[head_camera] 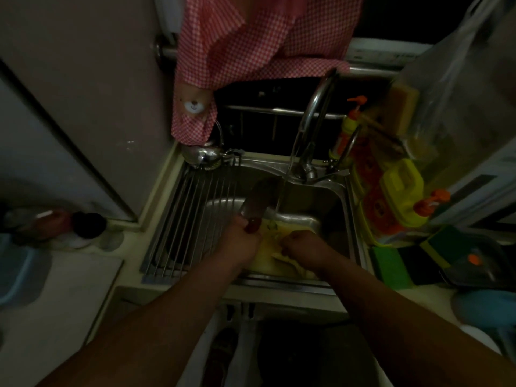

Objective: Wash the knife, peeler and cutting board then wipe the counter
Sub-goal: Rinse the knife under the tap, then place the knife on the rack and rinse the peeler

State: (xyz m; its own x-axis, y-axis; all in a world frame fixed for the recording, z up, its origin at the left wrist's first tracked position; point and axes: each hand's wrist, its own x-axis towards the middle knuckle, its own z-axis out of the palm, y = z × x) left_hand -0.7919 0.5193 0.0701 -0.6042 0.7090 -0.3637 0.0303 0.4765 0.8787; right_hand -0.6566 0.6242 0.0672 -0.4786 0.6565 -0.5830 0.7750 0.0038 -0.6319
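My left hand (242, 239) grips the dark red handle of a broad cleaver-like knife (258, 198), its blade pointing up and away under the running water stream (283, 185) from the faucet (314, 113). My right hand (303, 244) rests closed on a pale yellow cutting board (268, 258) lying in the steel sink (329, 202). Whether the right hand holds something small I cannot tell. A few green scraps lie on the board near the knife handle. The peeler is not visible.
A roll-up wire drying rack (192, 219) covers the sink's left part. Soap bottles (349, 127), a yellow container (402, 188) and green sponges (391, 263) crowd the right counter. A checked cloth (223, 60) hangs above. A white board (61, 297) lies on the left counter.
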